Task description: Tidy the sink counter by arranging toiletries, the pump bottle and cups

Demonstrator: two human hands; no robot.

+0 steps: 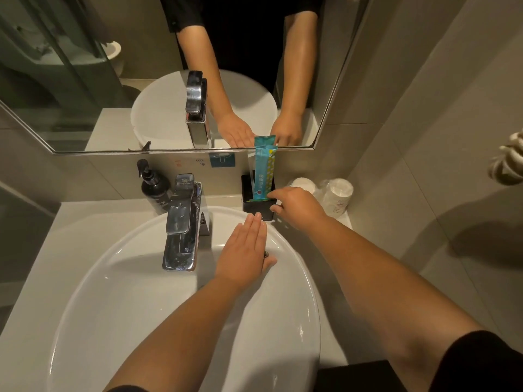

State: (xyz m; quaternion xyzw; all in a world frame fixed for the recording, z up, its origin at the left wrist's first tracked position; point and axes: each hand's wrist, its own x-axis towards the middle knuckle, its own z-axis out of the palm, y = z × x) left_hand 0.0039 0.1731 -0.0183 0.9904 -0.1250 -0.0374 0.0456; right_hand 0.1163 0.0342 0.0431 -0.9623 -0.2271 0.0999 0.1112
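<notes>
A black holder box (254, 206) stands on the counter behind the basin, with a tall teal toiletry packet (264, 171) upright in it. My right hand (297, 207) grips the box's right side, thumb at its top rim and fingers curled round its side. My left hand (244, 248) lies flat with straight fingers over the basin's back rim, fingertips touching the box's front lower edge. A black pump bottle (154, 188) stands left of the tap. Two wrapped white cups (334, 193) lie at the back right corner.
The chrome tap (181, 222) juts over the white basin (113, 278). A mirror (141, 66) covers the back wall. A grey tiled wall closes in on the right, with a rolled towel (509, 159) on it. A dark object (356, 376) sits at the counter's front edge.
</notes>
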